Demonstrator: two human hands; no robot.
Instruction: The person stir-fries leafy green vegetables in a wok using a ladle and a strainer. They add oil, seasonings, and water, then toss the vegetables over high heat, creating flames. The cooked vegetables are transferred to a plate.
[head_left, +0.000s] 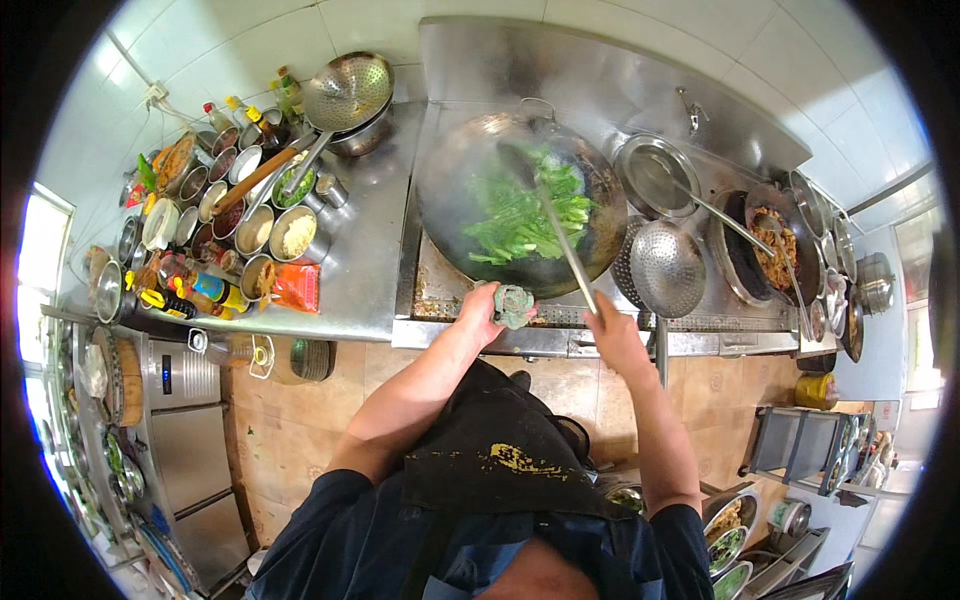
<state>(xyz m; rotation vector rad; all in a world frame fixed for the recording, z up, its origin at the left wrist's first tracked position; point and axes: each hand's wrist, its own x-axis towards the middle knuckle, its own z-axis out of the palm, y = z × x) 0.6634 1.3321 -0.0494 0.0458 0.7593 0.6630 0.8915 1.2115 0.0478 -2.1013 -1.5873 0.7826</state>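
A large dark wok (457, 240) sits on the stove with leafy greens (536, 214) inside and steam rising from it. At its near rim, my left hand (484, 309) grips a folded green cloth (514, 306); whether a wok handle lies under the cloth is hidden. My right hand (616, 334) is closed around the handle of a long metal ladle (564, 247). The ladle's bowl rests among the greens toward the back of the wok, partly veiled by steam. Just right of the wok lies a perforated strainer (667, 268).
Seasoning bowls (255, 227), bottles (217, 289) and a red packet (296, 287) crowd the left counter. A large skimmer (349, 90) rests on a pot behind them. To the right stand a metal basin (658, 176) and a pan of brown food (776, 247).
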